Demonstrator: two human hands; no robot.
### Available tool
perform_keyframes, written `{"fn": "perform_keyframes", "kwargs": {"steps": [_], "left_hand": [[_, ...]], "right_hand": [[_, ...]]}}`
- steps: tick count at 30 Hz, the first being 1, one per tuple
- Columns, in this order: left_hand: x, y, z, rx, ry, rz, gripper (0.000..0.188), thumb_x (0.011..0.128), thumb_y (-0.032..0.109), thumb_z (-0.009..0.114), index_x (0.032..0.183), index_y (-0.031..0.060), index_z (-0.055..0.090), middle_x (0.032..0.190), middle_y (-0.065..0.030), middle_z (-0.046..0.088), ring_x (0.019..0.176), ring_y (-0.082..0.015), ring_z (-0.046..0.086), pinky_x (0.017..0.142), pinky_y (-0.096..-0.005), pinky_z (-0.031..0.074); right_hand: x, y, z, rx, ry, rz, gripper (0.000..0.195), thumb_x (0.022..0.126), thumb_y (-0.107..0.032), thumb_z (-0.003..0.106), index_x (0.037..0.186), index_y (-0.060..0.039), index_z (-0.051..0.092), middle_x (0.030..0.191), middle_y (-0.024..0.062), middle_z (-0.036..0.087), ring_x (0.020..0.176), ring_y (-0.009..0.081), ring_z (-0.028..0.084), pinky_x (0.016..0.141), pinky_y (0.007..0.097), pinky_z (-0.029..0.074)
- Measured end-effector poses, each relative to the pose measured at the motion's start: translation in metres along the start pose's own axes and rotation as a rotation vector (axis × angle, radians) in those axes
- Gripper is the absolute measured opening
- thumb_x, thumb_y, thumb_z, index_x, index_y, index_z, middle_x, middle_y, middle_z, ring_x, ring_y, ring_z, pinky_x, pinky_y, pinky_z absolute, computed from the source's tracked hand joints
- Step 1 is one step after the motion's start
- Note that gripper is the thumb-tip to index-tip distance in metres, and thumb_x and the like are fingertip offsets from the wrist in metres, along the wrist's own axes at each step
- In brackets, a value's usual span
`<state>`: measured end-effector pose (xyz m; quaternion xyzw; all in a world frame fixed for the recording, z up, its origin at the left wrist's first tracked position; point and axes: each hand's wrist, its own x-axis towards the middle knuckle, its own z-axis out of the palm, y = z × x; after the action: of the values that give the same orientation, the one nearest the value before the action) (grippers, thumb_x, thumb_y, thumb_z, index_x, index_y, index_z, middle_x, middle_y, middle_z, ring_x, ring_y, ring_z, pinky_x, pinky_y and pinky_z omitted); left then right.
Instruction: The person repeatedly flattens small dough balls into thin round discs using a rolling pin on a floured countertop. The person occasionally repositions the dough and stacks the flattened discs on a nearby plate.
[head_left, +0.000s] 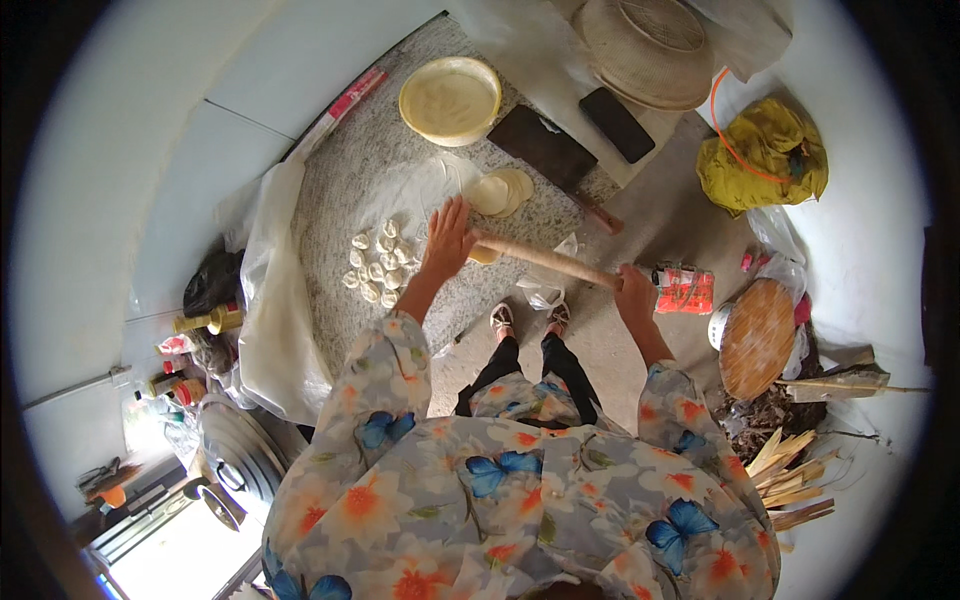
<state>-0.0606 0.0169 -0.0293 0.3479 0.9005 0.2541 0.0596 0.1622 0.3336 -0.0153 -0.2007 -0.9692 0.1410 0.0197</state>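
A wooden rolling pin (547, 259) slants across the front of the speckled stone slab (322, 187). My right hand (636, 296) is wrapped around its near right end, beyond the slab's edge. At the other end, my left hand (448, 238) lies over the pin with fingers stretched forward, partly hiding it. A piece of pale dough (484, 256) shows just under the pin beside my left hand. Thin round dough wrappers (491, 195) overlap in a pile past my left fingertips. Several small floured dough lumps (388, 261) sit left of that hand.
A yellow-rimmed bowl of flour (450, 101) stands at the slab's back. A cleaver (544, 146) lies at the right with its handle (600, 215) past the edge, near a black phone (617, 125) and wicker basket (649, 49). Plastic sheeting (277, 300) hangs along the left.
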Motion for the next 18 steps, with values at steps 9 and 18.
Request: {"fn": "perform_keyframes", "kwargs": {"steps": [9,18], "left_hand": [[-0.043,0.011,-0.006,0.02,-0.058,-0.046,0.069,0.093,0.041,0.045,0.143,0.0005,0.022,0.149,-0.0193,0.023,0.139,-0.0342,0.018,0.112,-0.0498,0.014],[-0.06,0.002,-0.003,0.121,-0.133,-0.025,0.078,0.086,0.039,0.057,0.143,-0.0001,0.021,0.149,-0.0177,0.023,0.139,-0.0345,0.019,0.112,-0.0483,0.017]], "right_hand": [[-0.027,0.006,-0.003,0.101,-0.138,-0.026,0.015,0.075,-0.009,0.062,0.09,-0.0089,0.057,0.085,0.0113,0.061,0.077,0.0332,0.061,0.066,0.0466,0.047],[-0.026,0.004,-0.002,0.099,-0.218,-0.07,0.016,0.076,-0.012,0.063,0.091,-0.0097,0.057,0.081,0.0139,0.062,0.078,0.0347,0.062,0.065,0.048,0.047]]}}
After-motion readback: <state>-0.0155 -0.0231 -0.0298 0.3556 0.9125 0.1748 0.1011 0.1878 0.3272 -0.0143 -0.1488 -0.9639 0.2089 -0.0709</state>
